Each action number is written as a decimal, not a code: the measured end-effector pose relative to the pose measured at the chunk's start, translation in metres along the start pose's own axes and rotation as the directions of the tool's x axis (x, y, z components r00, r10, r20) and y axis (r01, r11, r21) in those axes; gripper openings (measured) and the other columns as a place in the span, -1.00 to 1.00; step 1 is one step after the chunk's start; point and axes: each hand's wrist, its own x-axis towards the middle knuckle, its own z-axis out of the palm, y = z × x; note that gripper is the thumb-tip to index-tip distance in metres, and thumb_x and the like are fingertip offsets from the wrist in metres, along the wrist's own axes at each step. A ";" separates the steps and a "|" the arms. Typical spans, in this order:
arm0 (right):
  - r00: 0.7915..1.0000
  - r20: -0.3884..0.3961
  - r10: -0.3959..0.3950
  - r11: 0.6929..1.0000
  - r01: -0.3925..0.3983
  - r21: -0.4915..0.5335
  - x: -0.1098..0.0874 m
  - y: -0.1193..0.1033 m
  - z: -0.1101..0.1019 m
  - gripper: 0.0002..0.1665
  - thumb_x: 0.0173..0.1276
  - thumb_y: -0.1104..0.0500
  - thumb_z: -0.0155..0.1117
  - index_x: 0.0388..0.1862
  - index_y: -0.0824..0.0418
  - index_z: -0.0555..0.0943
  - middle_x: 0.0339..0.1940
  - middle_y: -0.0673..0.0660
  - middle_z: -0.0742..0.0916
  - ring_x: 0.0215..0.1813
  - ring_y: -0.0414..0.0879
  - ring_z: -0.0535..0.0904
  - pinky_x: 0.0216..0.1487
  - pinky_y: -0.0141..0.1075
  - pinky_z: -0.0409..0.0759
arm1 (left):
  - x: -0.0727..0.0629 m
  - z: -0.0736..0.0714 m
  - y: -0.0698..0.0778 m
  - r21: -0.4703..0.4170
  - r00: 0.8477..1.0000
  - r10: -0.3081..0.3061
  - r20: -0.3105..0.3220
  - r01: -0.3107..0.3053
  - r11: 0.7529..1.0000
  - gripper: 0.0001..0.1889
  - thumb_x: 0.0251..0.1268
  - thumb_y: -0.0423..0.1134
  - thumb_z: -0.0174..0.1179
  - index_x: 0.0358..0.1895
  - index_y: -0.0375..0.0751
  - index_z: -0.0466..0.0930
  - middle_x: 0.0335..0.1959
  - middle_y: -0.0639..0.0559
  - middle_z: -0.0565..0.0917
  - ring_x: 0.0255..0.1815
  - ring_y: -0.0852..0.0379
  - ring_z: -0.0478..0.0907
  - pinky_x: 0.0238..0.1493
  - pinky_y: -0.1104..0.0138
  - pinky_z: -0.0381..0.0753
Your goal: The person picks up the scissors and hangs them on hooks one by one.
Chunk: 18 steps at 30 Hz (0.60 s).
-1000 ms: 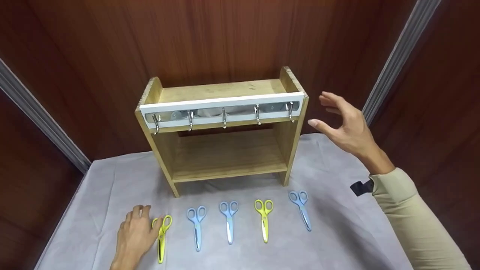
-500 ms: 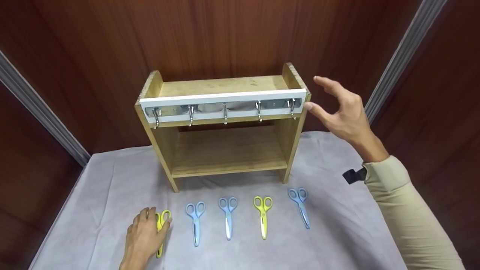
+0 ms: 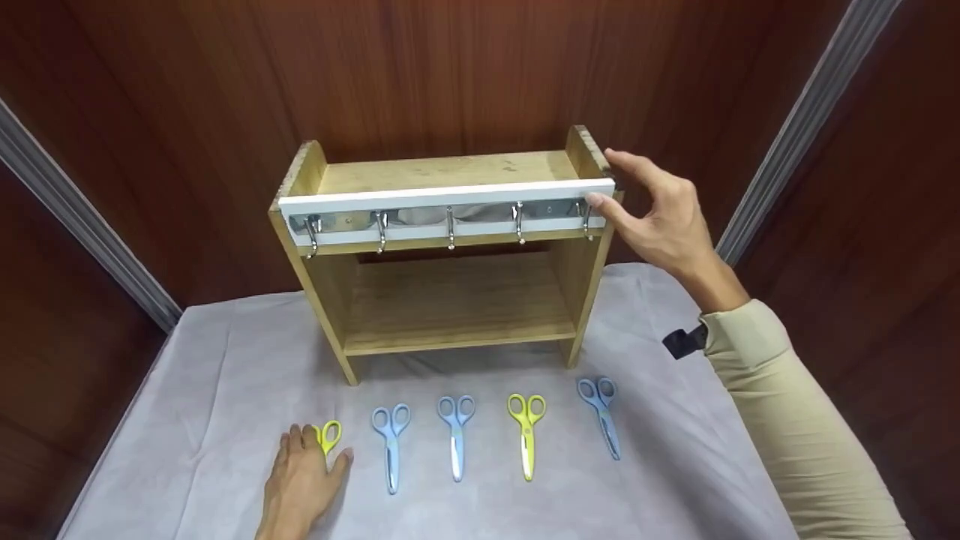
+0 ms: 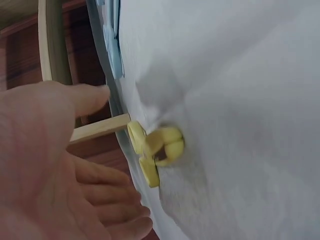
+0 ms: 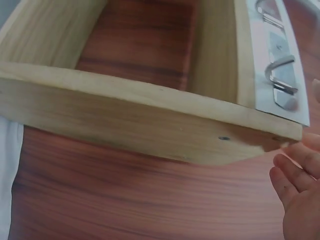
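Observation:
My left hand lies low over the leftmost yellow scissors, hiding most of them in the head view. In the left wrist view its fingers are extended and stand apart from the scissors on the cloth. The right hand is at the top right corner of a small wooden shelf. Its thumb overlaps the end of the white hook rail, and the fingers reach along the outer side panel. Several metal hooks line the rail, with nothing hanging on them.
In a row before the shelf lie blue scissors, more blue scissors, yellow scissors and blue scissors at the right. A grey cloth covers the table. Brown wood panels stand behind.
My right hand has moved left to the shelf's corner, its thumb now over the rail's end. The left hand has shifted right, over the yellow scissors.

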 end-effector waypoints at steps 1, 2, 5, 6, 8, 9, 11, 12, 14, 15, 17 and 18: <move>1.000 0.003 -0.005 1.000 0.005 -0.002 0.000 0.000 0.002 -0.37 0.39 0.06 0.51 0.40 0.16 0.63 0.29 0.13 0.77 0.34 0.01 0.69 0.47 -0.28 0.52 | 0.000 0.000 0.001 0.000 1.000 -0.018 0.009 0.018 1.000 -0.10 0.49 0.00 0.19 0.46 -0.81 0.11 0.47 -0.84 0.12 0.57 -0.72 0.06 0.62 -0.36 0.15; 1.000 0.005 -0.010 1.000 0.010 -0.004 0.001 0.000 0.003 -0.37 0.39 0.05 0.51 0.40 0.17 0.63 0.30 0.13 0.77 0.34 0.01 0.69 0.47 -0.25 0.53 | 0.000 0.001 0.001 -0.001 0.999 -0.036 0.018 0.036 0.999 -0.10 0.49 0.01 0.18 0.46 -0.82 0.09 0.48 -0.85 0.09 0.57 -0.72 0.03 0.62 -0.36 0.14; 1.000 0.005 -0.021 1.000 0.021 -0.007 0.001 0.001 0.006 -0.39 0.39 0.06 0.51 0.39 0.14 0.64 0.32 0.10 0.76 0.35 -0.01 0.69 0.47 -0.23 0.56 | 0.002 0.002 0.001 0.010 0.995 -0.089 0.048 0.088 0.996 -0.05 0.51 0.04 0.16 0.46 -0.85 0.03 0.47 -0.87 0.05 0.58 -0.72 0.01 0.61 -0.36 0.15; 1.000 0.002 -0.025 1.000 0.025 -0.005 0.002 0.001 0.007 -0.40 0.39 0.07 0.51 0.38 0.13 0.65 0.32 0.10 0.76 0.35 -0.01 0.69 0.47 -0.24 0.56 | 0.003 0.002 0.002 0.016 0.993 -0.107 0.059 0.106 0.994 -0.05 0.52 0.05 0.16 0.46 -0.85 0.02 0.47 -0.87 0.05 0.58 -0.71 0.01 0.61 -0.36 0.16; 0.999 -0.003 -0.041 0.999 0.041 0.004 0.003 0.002 0.009 -0.42 0.39 0.09 0.52 0.37 0.14 0.66 0.32 0.11 0.76 0.36 0.00 0.69 0.48 -0.29 0.55 | 0.004 0.004 0.003 0.029 0.988 -0.133 0.075 0.132 0.991 -0.04 0.52 0.06 0.16 0.46 -0.86 0.01 0.46 -0.87 0.08 0.57 -0.71 0.04 0.59 -0.36 0.20; 0.999 -0.005 -0.054 0.998 0.054 0.008 0.003 0.003 0.009 -0.44 0.39 0.11 0.51 0.35 0.15 0.67 0.31 0.12 0.76 0.37 0.00 0.68 0.49 -0.31 0.54 | 0.005 0.005 0.003 0.034 0.986 -0.145 0.080 0.143 0.989 -0.04 0.52 0.05 0.16 0.45 -0.87 0.02 0.45 -0.86 0.11 0.56 -0.71 0.06 0.58 -0.36 0.23; 0.997 -0.010 -0.081 0.997 0.082 0.012 0.004 0.003 0.010 -0.48 0.41 0.13 0.49 0.32 0.18 0.69 0.30 0.13 0.77 0.38 0.01 0.68 0.50 -0.35 0.53 | 0.005 0.007 0.005 0.046 0.983 -0.161 0.091 0.157 0.986 -0.06 0.53 0.04 0.16 0.43 -0.88 0.04 0.43 -0.87 0.15 0.54 -0.71 0.11 0.55 -0.37 0.28; 0.995 -0.011 -0.098 0.995 0.098 0.009 0.004 0.003 0.010 -0.50 0.42 0.13 0.48 0.31 0.18 0.70 0.29 0.13 0.77 0.39 0.01 0.68 0.51 -0.35 0.53 | 0.006 0.009 0.006 0.051 0.981 -0.168 0.095 0.163 0.985 -0.07 0.53 0.03 0.15 0.43 -0.89 0.04 0.42 -0.87 0.16 0.54 -0.71 0.12 0.54 -0.37 0.29; 0.992 -0.008 -0.128 0.992 0.128 0.005 0.004 0.004 0.011 -0.57 0.47 0.14 0.43 0.28 0.18 0.72 0.28 0.12 0.78 0.39 0.01 0.68 0.51 -0.33 0.54 | 0.006 0.011 0.008 0.063 0.980 -0.175 0.099 0.169 0.984 -0.09 0.53 0.01 0.15 0.41 -0.90 0.06 0.39 -0.86 0.20 0.52 -0.71 0.16 0.52 -0.36 0.34; 0.990 -0.003 -0.140 0.990 0.140 -0.002 0.004 0.004 0.011 -0.60 0.49 0.14 0.40 0.26 0.19 0.73 0.28 0.12 0.78 0.38 0.00 0.69 0.52 -0.31 0.55 | 0.006 0.011 0.008 0.071 0.980 -0.174 0.098 0.167 0.983 -0.09 0.53 0.01 0.15 0.40 -0.90 0.07 0.38 -0.87 0.21 0.51 -0.72 0.18 0.50 -0.36 0.36; 0.987 0.006 -0.158 0.987 0.158 -0.013 0.004 0.005 0.010 -0.64 0.53 0.15 0.35 0.24 0.19 0.74 0.27 0.13 0.78 0.37 0.00 0.70 0.50 -0.26 0.57 | 0.006 0.013 0.010 0.086 0.981 -0.170 0.091 0.162 0.983 -0.10 0.53 0.00 0.16 0.39 -0.91 0.09 0.36 -0.87 0.23 0.49 -0.71 0.21 0.44 -0.36 0.43; 0.987 0.008 -0.163 0.987 0.163 -0.014 0.004 0.005 0.009 -0.66 0.55 0.15 0.33 0.22 0.20 0.75 0.26 0.14 0.78 0.35 0.01 0.71 0.50 -0.23 0.59 | 0.007 0.013 0.010 0.092 0.983 -0.164 0.083 0.157 0.983 -0.11 0.52 0.00 0.16 0.38 -0.92 0.10 0.35 -0.87 0.25 0.48 -0.71 0.23 0.41 -0.36 0.47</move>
